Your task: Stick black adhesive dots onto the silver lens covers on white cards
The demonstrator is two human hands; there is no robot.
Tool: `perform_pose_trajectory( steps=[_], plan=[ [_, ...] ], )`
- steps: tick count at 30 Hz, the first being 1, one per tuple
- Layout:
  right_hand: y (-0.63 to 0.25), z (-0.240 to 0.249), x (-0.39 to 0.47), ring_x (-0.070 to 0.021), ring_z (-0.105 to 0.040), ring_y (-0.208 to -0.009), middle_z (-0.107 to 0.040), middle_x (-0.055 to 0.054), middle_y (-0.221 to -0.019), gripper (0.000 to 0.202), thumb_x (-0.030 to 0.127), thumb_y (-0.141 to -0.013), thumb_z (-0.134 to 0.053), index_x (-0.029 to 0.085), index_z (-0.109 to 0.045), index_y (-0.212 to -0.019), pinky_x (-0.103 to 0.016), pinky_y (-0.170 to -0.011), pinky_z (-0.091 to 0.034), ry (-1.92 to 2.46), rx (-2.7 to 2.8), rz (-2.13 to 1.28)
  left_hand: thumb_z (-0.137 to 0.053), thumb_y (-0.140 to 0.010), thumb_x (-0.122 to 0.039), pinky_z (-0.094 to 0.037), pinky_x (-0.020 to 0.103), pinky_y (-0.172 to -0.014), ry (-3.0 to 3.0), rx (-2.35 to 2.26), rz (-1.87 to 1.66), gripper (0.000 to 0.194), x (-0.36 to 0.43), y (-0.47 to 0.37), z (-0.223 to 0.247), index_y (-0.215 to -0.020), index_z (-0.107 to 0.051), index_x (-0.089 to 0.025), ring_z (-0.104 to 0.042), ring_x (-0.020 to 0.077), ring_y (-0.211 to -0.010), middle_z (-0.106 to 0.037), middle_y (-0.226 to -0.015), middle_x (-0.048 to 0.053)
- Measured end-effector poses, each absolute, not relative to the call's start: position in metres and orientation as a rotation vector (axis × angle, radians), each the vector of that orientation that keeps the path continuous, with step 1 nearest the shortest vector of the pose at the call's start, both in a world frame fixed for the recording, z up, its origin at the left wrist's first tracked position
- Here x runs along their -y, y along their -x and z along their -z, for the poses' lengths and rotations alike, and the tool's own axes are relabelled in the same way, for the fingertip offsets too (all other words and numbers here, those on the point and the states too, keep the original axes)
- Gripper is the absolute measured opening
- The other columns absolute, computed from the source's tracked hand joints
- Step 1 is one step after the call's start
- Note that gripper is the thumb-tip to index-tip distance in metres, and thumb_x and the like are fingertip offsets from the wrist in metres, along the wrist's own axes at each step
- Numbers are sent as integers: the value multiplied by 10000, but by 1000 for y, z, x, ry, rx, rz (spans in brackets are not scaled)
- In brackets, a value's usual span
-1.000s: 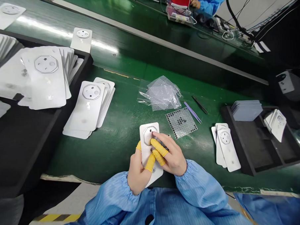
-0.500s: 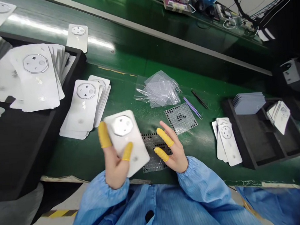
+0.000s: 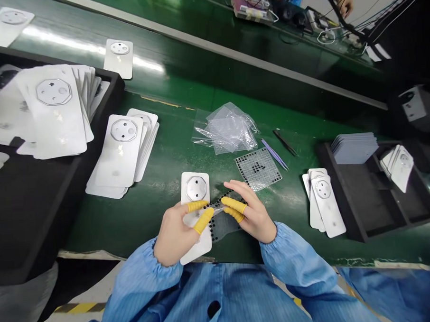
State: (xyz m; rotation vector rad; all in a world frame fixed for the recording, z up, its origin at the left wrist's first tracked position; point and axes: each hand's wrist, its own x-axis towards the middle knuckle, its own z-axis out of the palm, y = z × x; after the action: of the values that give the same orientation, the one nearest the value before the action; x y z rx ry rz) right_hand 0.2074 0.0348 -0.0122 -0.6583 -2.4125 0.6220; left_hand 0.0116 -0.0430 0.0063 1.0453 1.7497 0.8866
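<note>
The bent dotted sheet [image 3: 225, 225] is see-through, with rows of little black dots. It is between the two hands, on the near part of the green counter [image 3: 150, 225], and its top edge is up in the air. The thumb and a finger of the left hand [image 3: 174, 236] pinch that edge, tips close together. The right hand [image 3: 258, 219] seems to pinch it too, with its yellow-tipped fingers pressed together and one bare finger sticking out above.

The sheet is thin and floppy, so a hard pull could rip it or fold it onto itself, and then the dots might get stuck together. The dots are tiny, and the finger covers are thick, so a pinch could pick up two dots, or drop one. The left hand also reaches over the white plate [image 3: 199, 247], so a bump from it could push the plate crooked.

The white plate lies just beside the sheet, partly under the left hand. Its long way runs from near the person's tummy out to the far side, almost straight. The end with the eight-sided ring [image 3: 196, 188] points away from the person. The sheet is too bent to tell its long way, but its lifted edge slants away toward the right hand
</note>
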Motion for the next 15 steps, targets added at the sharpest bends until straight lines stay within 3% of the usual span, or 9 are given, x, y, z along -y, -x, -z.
perform_pose_trajectory(
  steps=[3, 5, 8, 10, 15],
  plan=[
    [-208, 3, -36, -287, -353, -1373, -482, -166, -1391, 331, 199, -888, -569, 217, -535, -1216, -620, -1069, -313, 726, 2494, -505, -704, -703, -331, -577, 382, -766, -881, -1596, -957, 244, 43, -14, -6, -830, -769, -133, -710, 280, -813, -766, -863, 103],
    [-204, -3, -35, -278, -419, -1329, -547, -150, -1325, 300, 187, -872, -590, 218, -567, -1170, -613, -1084, -294, 758, 2428, -467, -718, -692, -330, -581, 381, -757, -783, -1553, -992, 248, 44, -16, -5, -815, -769, -121, -709, 280, -804, -766, -833, 103],
    [-196, -7, -32, -197, -608, -1087, -667, -85, -1095, 227, 142, -866, -583, 230, -611, -1073, -522, -1069, -379, 709, 2315, -537, -734, -678, -340, -581, 385, -759, -721, -1502, -1053, 260, 43, -19, -6, -817, -772, -123, -704, 279, -808, -761, -786, 88],
    [-190, -4, -30, -158, -644, -964, -678, -77, -1015, 195, 123, -872, -564, 206, -620, -1040, -451, -1023, -454, 641, 2317, -597, -731, -679, -330, -582, 394, -761, -723, -1467, -1073, 253, 43, -22, -7, -826, -775, -129, -701, 279, -800, -749, -719, 71],
    [-181, 13, -28, -180, -647, -957, -671, -148, -986, 202, 84, -857, -563, 101, -598, -1055, -393, -957, -531, 506, 2369, -489, -669, -712, -255, -559, 425, -841, -850, -1556, -1092, 228, 45, -26, -5, -867, -775, -126, -699, 284, -832, -745, -738, 76]
  ],
)
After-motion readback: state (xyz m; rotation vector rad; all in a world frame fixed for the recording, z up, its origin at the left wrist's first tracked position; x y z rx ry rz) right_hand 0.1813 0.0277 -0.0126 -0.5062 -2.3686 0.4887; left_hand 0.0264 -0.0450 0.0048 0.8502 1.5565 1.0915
